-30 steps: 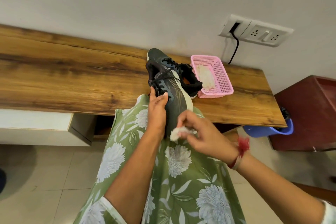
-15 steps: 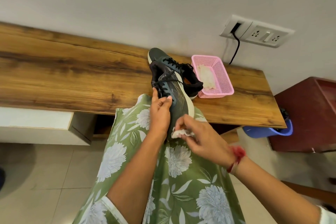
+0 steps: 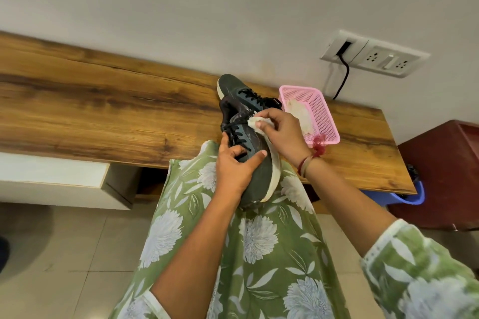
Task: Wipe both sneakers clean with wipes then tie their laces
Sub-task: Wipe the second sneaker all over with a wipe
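A dark grey sneaker [image 3: 259,173] with a white sole and black laces rests on my lap, toe towards me. My left hand [image 3: 234,166] grips it across the top near the laces. My right hand [image 3: 281,132] pinches a crumpled white wipe [image 3: 256,121] against the sneaker's right side near the collar. The second dark sneaker [image 3: 233,85] lies on the wooden table [image 3: 103,111] behind, mostly hidden by the first.
A pink plastic basket [image 3: 321,103] holding used wipes stands on the table to the right of the sneakers. A wall socket with a black cable [image 3: 344,70] is above it. A blue bin [image 3: 412,194] and a dark red cabinet [image 3: 445,173] stand at the right.
My right hand carried the wipe from the sneaker's toe up to its side near the collar. My left hand shifted slightly on the sneaker's top.
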Demonstrator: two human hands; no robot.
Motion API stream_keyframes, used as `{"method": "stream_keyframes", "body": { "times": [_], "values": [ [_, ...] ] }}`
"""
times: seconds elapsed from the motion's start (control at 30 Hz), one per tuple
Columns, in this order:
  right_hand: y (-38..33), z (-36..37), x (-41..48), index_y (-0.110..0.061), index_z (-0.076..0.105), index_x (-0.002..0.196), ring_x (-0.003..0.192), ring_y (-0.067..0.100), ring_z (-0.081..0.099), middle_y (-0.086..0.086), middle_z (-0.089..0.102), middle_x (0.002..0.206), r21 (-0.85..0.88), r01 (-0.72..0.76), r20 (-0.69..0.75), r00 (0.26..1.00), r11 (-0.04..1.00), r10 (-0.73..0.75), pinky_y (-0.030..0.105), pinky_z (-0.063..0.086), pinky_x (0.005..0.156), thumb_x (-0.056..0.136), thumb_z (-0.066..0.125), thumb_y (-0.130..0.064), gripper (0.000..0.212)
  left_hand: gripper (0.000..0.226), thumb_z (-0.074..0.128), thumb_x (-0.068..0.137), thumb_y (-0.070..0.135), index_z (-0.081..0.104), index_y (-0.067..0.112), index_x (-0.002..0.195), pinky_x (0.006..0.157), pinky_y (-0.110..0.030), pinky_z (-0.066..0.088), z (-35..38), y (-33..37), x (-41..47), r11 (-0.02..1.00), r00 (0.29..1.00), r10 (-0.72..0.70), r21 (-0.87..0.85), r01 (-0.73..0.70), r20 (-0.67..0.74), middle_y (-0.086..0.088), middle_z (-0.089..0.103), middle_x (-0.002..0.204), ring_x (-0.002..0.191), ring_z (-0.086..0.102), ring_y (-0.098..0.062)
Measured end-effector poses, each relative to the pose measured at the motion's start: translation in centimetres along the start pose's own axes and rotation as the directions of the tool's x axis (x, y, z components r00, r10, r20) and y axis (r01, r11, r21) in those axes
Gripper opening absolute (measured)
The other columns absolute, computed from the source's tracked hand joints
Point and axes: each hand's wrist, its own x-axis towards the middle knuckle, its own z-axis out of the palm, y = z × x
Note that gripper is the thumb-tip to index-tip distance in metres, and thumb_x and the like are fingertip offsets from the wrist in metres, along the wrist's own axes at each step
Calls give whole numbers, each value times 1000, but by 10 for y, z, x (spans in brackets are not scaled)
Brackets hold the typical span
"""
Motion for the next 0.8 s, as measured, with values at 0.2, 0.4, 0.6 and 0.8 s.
{"method": "stream_keyframes", "body": {
  "times": [0.2, 0.4, 0.6, 0.8],
  "values": [
    [-11, 12, -10, -15, 71, 106, 100, 22, 62, 4, 69, 105, -301, 21, 92, 996, 953, 7, 35, 48, 88, 90, 59, -13, 20, 54, 74, 41, 53, 48, 76, 83, 92, -50, 51, 1, 9, -10, 998, 998, 65, -12, -65, -3, -18, 54, 135, 114, 59, -30],
    [-14, -4, -23, -12, 69, 112, 109, 23, 59, 6, 66, 116, -359, 78, 196, 981, 930, -7, 32, 43, 94, 91, 54, -4, 27, 35, 76, 57, 39, 66, 17, 83, 99, -41, 46, -2, 3, -8, 982, 993, 91, 160, -101, 71, 10, 9, 160, 129, 46, -18],
    [-4, -12, -48, -12, 70, 109, 93, 21, 61, 7, 66, 103, -278, 110, 137, 988, 954, -74, 17, 35, 72, 88, 53, 2, 31, 25, 82, 69, 21, 60, 24, 80, 102, -37, 44, 0, 6, -13, 976, 991, 122, 173, -129, 50, 5, 12, 160, 131, 44, -18],
    [-3, -12, -73, -14, 72, 103, 94, 15, 61, 0, 68, 100, -234, 162, 137, 982, 959, -132, 13, 38, 77, 85, 55, 4, 30, 22, 81, 72, 19, 65, 11, 84, 105, -30, 37, 0, 4, -9, 975, 992, 123, 182, -129, 42, 2, 13, 160, 136, 37, -15]
  ]
}}
